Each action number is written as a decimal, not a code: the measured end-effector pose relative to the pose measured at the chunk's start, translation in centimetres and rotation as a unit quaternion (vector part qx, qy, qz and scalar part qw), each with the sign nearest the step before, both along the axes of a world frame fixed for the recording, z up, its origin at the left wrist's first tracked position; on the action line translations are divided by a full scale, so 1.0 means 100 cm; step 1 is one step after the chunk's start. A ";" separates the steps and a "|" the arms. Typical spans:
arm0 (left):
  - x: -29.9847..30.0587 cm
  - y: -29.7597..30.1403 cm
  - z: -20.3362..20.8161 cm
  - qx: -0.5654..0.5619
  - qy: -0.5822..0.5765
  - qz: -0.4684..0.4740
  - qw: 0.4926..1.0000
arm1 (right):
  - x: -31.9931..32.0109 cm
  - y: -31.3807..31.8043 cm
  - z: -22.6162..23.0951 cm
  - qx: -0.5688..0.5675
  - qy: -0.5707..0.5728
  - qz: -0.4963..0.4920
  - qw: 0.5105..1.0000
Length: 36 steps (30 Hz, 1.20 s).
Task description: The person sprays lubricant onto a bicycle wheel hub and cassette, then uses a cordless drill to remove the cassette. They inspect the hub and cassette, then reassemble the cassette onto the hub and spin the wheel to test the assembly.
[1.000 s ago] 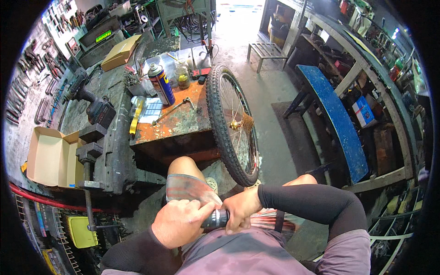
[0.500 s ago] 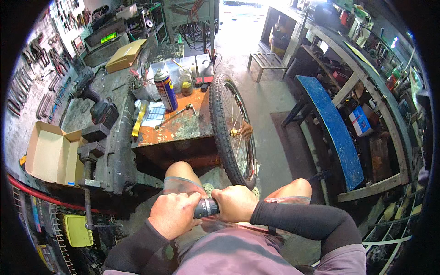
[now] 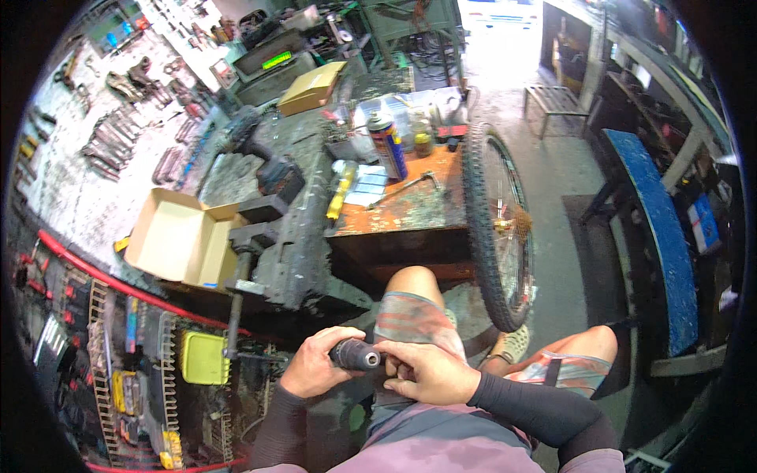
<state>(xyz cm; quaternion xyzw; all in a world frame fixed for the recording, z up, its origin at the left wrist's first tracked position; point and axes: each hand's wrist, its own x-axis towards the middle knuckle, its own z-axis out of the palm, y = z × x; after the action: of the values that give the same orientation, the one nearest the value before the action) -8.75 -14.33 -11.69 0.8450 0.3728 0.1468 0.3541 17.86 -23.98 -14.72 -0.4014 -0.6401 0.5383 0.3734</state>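
Note:
Low in the head view, my left hand [image 3: 315, 369] wraps around a short dark cylindrical part [image 3: 356, 355] held over my lap. From the other side my right hand [image 3: 426, 372] closes on the same part, fingers curled at its end. Both forearms wear dark sleeves. My knees show just above the hands. A bicycle wheel [image 3: 498, 225] with a knobby tyre leans upright against the workbench, about a forearm's length beyond my hands.
An orange-topped workbench [image 3: 410, 211] carries a spray can [image 3: 388, 143], a wrench and a yellow-handled tool. An open cardboard box [image 3: 183, 239] sits left, next to a bench vise [image 3: 251, 236]. Tools hang on the left wall. A blue bench [image 3: 656, 229] stands right.
The view has swung and my hands now sit lower and further left over my lap. Both still grip the dark part, the right hand shifted along it.

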 end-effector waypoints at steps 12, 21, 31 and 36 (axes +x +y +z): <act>-0.021 -0.009 -0.009 0.023 -0.023 0.024 0.999 | -0.019 0.008 0.003 0.041 -0.014 0.049 0.998; -0.015 -0.001 -0.015 0.037 -0.020 -0.003 0.999 | -0.019 0.002 -0.007 0.034 -0.014 0.041 0.998; -0.008 -0.013 -0.021 -0.110 -0.040 0.064 0.991 | -0.014 0.005 -0.008 0.152 -0.110 -0.047 0.981; 0.016 -0.048 -0.071 -0.290 -0.160 0.128 0.935 | 0.013 0.002 -0.012 0.135 -0.368 -0.052 0.918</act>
<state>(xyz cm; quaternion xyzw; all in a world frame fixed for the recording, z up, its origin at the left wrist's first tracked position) -7.17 -19.11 -18.78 0.6160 0.4429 0.2099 0.6167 19.15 -23.75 -15.90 -0.5497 -0.7773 0.2404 0.1895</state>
